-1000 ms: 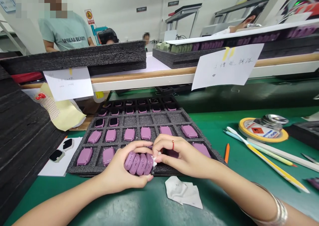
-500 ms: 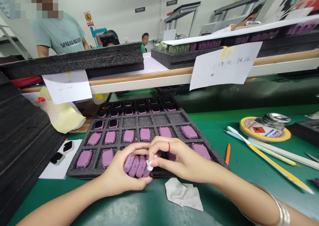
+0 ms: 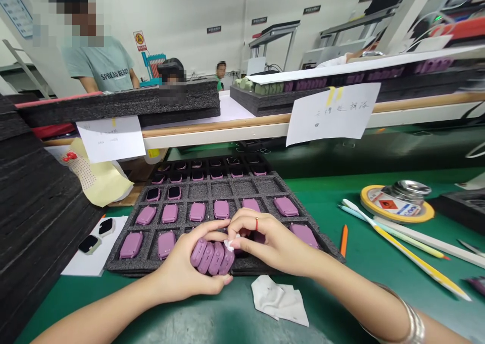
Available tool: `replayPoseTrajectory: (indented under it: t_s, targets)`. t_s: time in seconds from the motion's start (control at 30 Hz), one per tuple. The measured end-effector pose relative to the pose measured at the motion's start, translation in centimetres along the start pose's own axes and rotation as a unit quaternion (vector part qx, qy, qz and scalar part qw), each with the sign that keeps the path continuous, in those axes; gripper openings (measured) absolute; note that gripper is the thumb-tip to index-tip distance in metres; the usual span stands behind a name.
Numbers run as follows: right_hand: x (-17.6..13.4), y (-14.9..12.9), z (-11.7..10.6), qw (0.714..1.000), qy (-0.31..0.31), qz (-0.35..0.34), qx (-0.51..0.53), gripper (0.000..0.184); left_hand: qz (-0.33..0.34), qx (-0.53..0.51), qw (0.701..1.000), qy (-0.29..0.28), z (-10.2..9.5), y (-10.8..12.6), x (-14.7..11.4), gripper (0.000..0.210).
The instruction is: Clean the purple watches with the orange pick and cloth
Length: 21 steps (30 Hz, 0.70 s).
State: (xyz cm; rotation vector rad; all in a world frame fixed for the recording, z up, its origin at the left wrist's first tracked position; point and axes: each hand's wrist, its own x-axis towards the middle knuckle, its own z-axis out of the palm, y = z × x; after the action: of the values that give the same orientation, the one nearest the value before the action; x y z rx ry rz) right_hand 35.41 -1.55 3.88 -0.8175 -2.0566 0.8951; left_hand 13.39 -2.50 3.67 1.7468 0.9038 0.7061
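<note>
The left hand over there clasps four purple watch cases side by side, apparently so their edges sit exposed together to the white wipe that the right hand pinches, with the foam tray just beyond both hands.

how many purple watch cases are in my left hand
4 watch cases, side by side in a row in your left hand; the rightmost is nearest the white tissue in your right hand. More may be hidden.
</note>
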Motion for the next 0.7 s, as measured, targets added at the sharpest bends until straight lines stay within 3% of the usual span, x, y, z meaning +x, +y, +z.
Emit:
replayPoseTrajectory:
  t_s: [0.23,0.53,0.7]
  targets:
    - [0.7,-1.5,0.4,0.996,-0.01,-0.084,-0.001,0.006,0.001,0.006,1.0,0.012,-0.3,-0.2,-0.1,0.077]
    - [1.4,-0.4,-0.3,0.998,-0.054,0.039,0.003,0.01,-0.021,-0.012,1.0,-0.013,-0.4,-0.2,0.0,0.082]
    - [1.3,-0.8,-0.6,0.999,-0.009,0.035,-0.039,0.012,-0.018,-0.02,1.0,-0.001,-0.4,-0.4,-0.2,0.08]
